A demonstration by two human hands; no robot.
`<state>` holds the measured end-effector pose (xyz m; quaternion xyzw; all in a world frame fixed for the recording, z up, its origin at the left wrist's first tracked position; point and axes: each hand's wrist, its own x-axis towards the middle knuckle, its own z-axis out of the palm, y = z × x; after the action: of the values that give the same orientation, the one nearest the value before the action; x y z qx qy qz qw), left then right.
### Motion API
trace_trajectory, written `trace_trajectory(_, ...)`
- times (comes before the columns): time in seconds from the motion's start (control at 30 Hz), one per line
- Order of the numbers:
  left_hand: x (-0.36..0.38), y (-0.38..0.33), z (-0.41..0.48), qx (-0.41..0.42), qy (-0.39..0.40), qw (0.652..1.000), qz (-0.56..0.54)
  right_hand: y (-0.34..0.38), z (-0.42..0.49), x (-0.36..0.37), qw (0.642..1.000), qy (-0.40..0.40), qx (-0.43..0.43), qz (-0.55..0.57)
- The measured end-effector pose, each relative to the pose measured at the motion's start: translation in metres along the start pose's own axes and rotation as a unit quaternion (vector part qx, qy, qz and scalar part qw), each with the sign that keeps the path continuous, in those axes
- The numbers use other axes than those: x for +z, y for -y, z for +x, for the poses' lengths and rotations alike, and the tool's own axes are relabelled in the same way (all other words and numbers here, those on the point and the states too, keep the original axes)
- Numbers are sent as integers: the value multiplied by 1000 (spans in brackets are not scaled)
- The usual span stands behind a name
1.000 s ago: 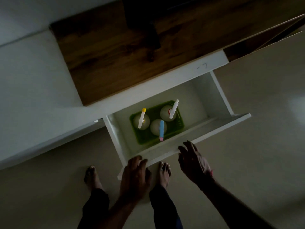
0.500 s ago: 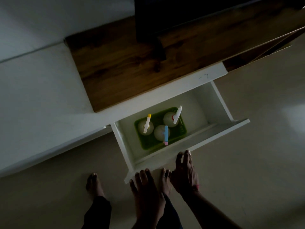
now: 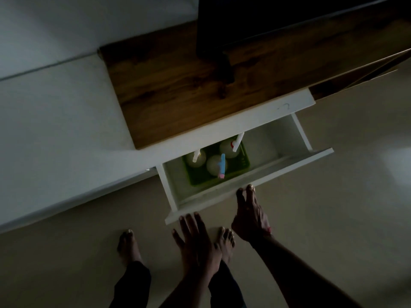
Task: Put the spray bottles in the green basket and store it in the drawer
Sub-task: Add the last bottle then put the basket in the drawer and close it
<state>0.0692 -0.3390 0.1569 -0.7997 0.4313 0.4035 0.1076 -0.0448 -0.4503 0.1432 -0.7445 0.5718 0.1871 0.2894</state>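
The green basket (image 3: 243, 163) sits inside the white drawer (image 3: 255, 178), partly under the cabinet top. Three white spray bottles stand in it: one with a blue nozzle (image 3: 216, 166), one with a red-and-white nozzle (image 3: 229, 148) and one at the left (image 3: 196, 160) whose nozzle tip is hidden. My left hand (image 3: 196, 241) lies flat with fingers spread against the drawer front's left end. My right hand (image 3: 250, 215) touches the drawer front's middle with its fingertips. Neither hand holds anything.
The wooden cabinet top (image 3: 178, 90) carries a dark object (image 3: 244, 23) at the back. A cabinet door (image 3: 367, 74) stands open at the right. My bare feet (image 3: 127, 243) stand on the pale floor below the drawer. The room is dim.
The drawer has slid partly into the cabinet, so the basket's back is now covered. Both hands have followed the drawer front forward, flattening against it.
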Motion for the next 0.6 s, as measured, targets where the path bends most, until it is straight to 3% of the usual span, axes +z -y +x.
trace_trajectory(0.6,-55,33,74,21,-30,998,46,46,81,-40,997,6,-46,-62)
